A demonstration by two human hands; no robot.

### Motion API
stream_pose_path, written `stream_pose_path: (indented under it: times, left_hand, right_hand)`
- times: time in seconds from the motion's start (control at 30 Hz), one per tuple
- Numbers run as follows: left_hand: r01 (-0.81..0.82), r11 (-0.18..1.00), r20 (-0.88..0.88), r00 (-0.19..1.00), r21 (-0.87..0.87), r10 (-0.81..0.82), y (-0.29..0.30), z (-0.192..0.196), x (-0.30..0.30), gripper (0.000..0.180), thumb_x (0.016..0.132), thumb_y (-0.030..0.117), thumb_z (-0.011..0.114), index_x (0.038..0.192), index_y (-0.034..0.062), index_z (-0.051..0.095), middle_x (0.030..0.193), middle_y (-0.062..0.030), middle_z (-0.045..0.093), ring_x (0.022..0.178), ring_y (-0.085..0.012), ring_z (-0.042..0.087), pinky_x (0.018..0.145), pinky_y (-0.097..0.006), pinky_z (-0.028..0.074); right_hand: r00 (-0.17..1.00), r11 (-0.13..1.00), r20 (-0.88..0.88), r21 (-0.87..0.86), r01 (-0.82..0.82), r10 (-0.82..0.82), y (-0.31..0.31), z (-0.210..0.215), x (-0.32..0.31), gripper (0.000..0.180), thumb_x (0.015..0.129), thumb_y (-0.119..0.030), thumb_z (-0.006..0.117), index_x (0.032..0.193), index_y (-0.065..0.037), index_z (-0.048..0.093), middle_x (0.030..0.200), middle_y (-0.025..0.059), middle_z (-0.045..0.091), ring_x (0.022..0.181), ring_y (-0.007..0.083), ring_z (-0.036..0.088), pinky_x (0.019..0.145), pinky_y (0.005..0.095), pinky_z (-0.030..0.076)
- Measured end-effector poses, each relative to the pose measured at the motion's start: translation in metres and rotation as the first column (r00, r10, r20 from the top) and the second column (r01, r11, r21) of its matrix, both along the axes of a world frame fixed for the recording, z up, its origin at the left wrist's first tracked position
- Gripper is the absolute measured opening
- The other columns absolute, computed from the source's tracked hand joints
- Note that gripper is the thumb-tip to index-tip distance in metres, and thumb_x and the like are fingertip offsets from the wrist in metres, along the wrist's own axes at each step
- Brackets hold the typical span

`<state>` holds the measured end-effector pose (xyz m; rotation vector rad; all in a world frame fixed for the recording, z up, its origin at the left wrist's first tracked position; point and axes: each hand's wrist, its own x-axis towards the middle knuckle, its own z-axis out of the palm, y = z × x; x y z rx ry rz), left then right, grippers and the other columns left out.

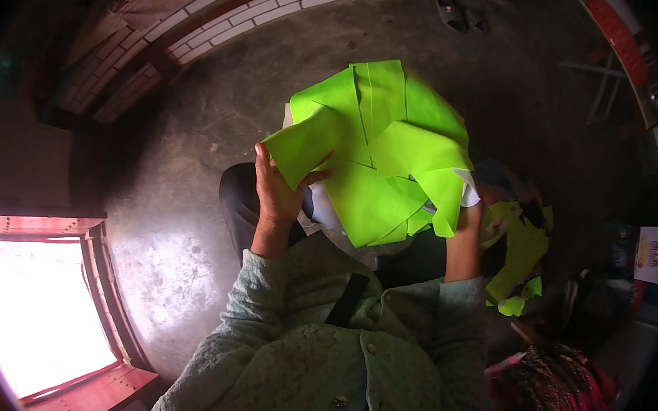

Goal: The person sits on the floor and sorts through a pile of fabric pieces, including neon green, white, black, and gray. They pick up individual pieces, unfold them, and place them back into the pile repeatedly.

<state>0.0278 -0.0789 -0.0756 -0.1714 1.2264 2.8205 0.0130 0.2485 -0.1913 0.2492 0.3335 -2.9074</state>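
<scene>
A loose pile of neon yellow-green cut fabric pieces (pixel 368 201) lies over my lap, its flat panels overlapping at different angles. At its left side, my left hand (pixel 276 194) is closed on one fabric piece (pixel 303 145), fingers at the outer edge and thumb toward the pile. My right hand (pixel 468 224) grips the right edge of the pile, beside a hanging flap and a bit of white cloth (pixel 469 189); most of its fingers are hidden by the fabric. Some pale material shows under the pile near my left wrist.
More neon scraps (pixel 514 259) lie in a heap to my right, with red patterned cloth (pixel 554 393) nearer me. Dark shoes (pixel 456 14) sit on the concrete floor ahead. A red chair (pixel 616 39) stands far right; a bright window opening (pixel 34 314) is at left.
</scene>
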Motion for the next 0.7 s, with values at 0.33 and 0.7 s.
stream_pose_path:
  times: [0.33,0.7]
  left_hand:
    - [-0.134,0.984,0.145,0.978,-0.117,0.150,0.031,-0.014,0.019,0.041,0.096,0.016,0.047,0.132,-0.0030,0.042,0.122,-0.0194,0.056,0.109,-0.0377,0.059,0.081,-0.050,0.053]
    - [0.066,0.977,0.274,0.962,-0.201,-0.008,0.044,-0.025,0.051,0.031,0.094,0.014,0.052,0.117,-0.0074,0.052,0.104,-0.0180,0.065,0.092,-0.0298,0.068,0.078,-0.042,0.057]
  right_hand:
    - [0.988,0.987,0.079,0.100,0.126,-0.134,-0.009,0.024,0.004,0.035,0.094,-0.016,0.053,0.122,0.003,0.055,0.118,0.0152,0.060,0.106,0.0276,0.059,0.092,0.0375,0.047]
    - [0.989,0.988,0.082,0.098,0.117,-0.125,-0.014,0.032,0.001,0.035,0.092,-0.016,0.056,0.120,0.003,0.055,0.119,0.0140,0.060,0.109,0.0277,0.058,0.094,0.0383,0.046]
